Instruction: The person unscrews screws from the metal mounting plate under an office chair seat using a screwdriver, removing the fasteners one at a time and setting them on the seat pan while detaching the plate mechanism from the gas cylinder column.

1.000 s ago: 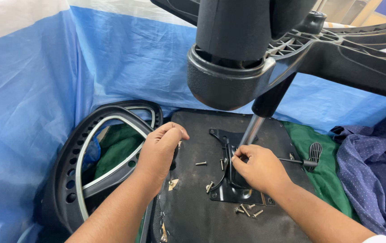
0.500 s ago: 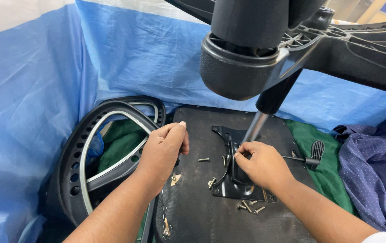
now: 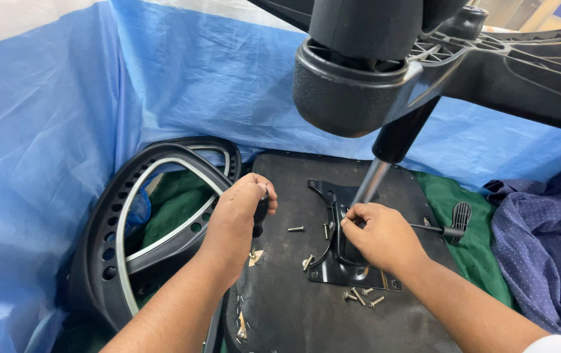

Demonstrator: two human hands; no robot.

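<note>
left hand (image 3: 238, 219) clamped on black handle (image 3: 261, 212) | right hand (image 3: 378, 238) fingers pinched at mounting plate (image 3: 336, 261)
</note>
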